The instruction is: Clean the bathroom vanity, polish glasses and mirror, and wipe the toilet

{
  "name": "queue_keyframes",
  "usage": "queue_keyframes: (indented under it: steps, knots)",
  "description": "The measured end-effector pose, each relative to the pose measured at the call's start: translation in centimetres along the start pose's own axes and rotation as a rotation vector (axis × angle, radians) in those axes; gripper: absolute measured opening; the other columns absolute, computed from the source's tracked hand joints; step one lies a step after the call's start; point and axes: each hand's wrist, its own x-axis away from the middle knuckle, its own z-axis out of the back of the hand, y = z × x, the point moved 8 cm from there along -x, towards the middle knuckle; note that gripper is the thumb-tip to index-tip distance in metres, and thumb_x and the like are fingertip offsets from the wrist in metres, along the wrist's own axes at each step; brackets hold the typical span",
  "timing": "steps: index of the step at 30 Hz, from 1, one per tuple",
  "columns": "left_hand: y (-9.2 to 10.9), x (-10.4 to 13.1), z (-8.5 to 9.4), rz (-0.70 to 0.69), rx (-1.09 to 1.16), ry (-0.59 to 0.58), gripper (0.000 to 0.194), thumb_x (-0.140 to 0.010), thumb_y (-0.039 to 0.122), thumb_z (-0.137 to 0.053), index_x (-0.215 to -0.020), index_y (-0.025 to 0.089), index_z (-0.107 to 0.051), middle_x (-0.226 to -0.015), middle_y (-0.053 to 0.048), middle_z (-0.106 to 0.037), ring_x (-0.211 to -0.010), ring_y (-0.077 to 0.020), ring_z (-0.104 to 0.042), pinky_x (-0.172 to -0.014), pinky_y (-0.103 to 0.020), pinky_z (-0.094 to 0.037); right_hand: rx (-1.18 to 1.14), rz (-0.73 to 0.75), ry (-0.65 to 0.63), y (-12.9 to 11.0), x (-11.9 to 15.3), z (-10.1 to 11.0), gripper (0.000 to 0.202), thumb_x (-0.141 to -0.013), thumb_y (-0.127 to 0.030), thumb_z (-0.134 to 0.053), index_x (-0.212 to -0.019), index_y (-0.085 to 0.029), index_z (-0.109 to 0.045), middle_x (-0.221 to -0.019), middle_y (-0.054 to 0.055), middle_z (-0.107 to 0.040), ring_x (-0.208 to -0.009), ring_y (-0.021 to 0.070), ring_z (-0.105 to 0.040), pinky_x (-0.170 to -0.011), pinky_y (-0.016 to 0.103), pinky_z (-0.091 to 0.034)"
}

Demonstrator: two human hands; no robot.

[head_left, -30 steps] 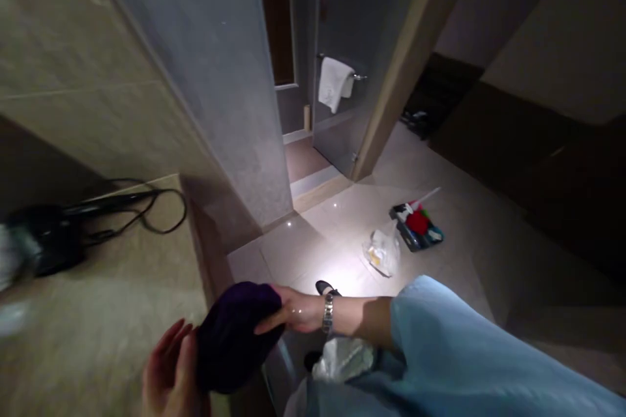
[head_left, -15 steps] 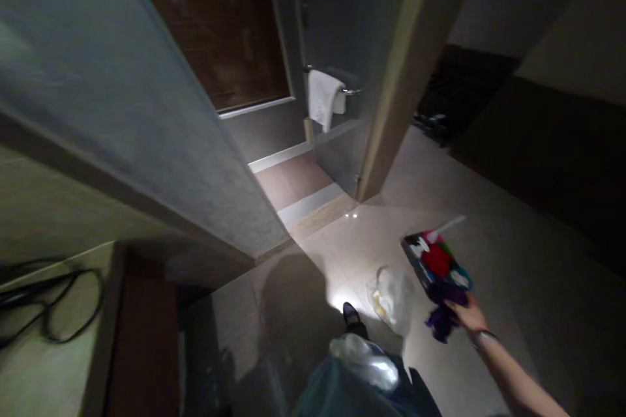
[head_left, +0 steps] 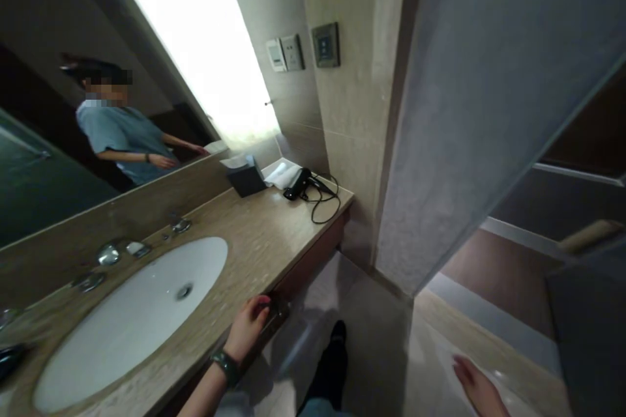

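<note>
My left hand (head_left: 248,324), with a dark green band (head_left: 225,366) on its wrist, hovers at the front edge of the stone counter (head_left: 264,234). Its fingers are loosely curled, the thumb is a little apart, and I see nothing held. Close by, under the counter edge, is a shiny bar (head_left: 281,309), partly hidden; whether the hand touches it is unclear. At the lower right, my right hand (head_left: 476,386) is over the floor, fingers stretched out and empty, partly cut off by the frame.
A white oval sink (head_left: 132,326) with metal taps (head_left: 108,253) is set in the counter. Farther along are a dark tissue box (head_left: 246,179), white cloth or paper (head_left: 283,176) and a black hair dryer (head_left: 298,184) with its cord. A mirror (head_left: 44,13) reflects a person. A partition wall (head_left: 469,78) stands right.
My view has swung left from the floor and glass door to the sink counter. The purple cloth has left my right hand, and the tray of coloured things is out of view. My left hand now shows.
</note>
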Motion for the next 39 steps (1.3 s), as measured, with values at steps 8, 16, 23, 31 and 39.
queue_keyframes:
  steps: [8,16,23,31,39]
  knots:
    - [-3.0,-11.6,1.5,0.097,0.132,0.126,0.065,-0.065,0.066,-0.05,-0.099,0.014,-0.068,-0.107,-0.019,-0.072,-0.096,-0.0315,-0.068,-0.093,-0.049,-0.054,0.295,0.703,-0.094,-39.5,-24.7,-15.2,0.039,-0.091,-0.022,-0.046,-0.124,-0.009,-0.064,-0.13,0.018,-0.064,-0.124,0.0236,-0.06,-0.111,0.036,-0.045]
    - [7.2,-27.6,-0.1,-0.12,0.175,0.21,0.065,-0.076,0.045,-0.059,-0.129,0.007,-0.059,-0.136,-0.022,-0.062,-0.128,-0.0333,-0.058,-0.113,-0.051,-0.041,0.499,0.646,-0.208,-51.0,-33.4,-22.0,0.027,-0.082,-0.018,-0.065,-0.108,-0.013,-0.067,-0.106,0.016,-0.071,-0.105,0.0313,-0.067,-0.095,0.044,-0.051]
    - [13.7,-29.3,-1.5,-0.158,0.315,0.017,0.09,-0.063,0.044,-0.083,-0.137,0.006,-0.049,-0.137,-0.025,-0.058,-0.131,-0.0408,-0.053,-0.114,-0.054,-0.038,0.107,0.927,-0.579,-51.5,-26.2,-15.5,0.041,-0.081,-0.043,-0.07,-0.111,-0.016,-0.063,-0.105,0.01,-0.069,-0.1,0.0278,-0.064,-0.09,0.039,-0.051]
    - [16.9,-19.6,-3.3,0.035,1.119,0.23,0.087,-0.068,0.046,-0.087,-0.138,0.017,-0.045,-0.135,-0.015,-0.061,-0.125,-0.0282,-0.059,-0.105,-0.038,-0.049,-0.49,0.969,-0.586,-55.3,-16.3,-16.6,0.066,-0.088,-0.069,-0.059,-0.129,-0.019,-0.046,-0.124,0.014,-0.055,-0.118,0.0274,-0.056,-0.106,0.043,-0.046]
    - [17.6,-2.9,8.2,0.06,1.36,0.789,0.081,-0.045,0.057,-0.094,-0.11,0.015,-0.071,-0.101,-0.006,-0.074,-0.071,-0.0201,-0.068,-0.057,-0.031,-0.061,0.334,1.521,-1.446,-40.5,-1.7,-20.9,0.024,-0.09,-0.038,-0.071,-0.104,-0.018,-0.069,-0.093,0.006,-0.072,-0.095,0.0202,-0.067,-0.099,0.034,-0.048]
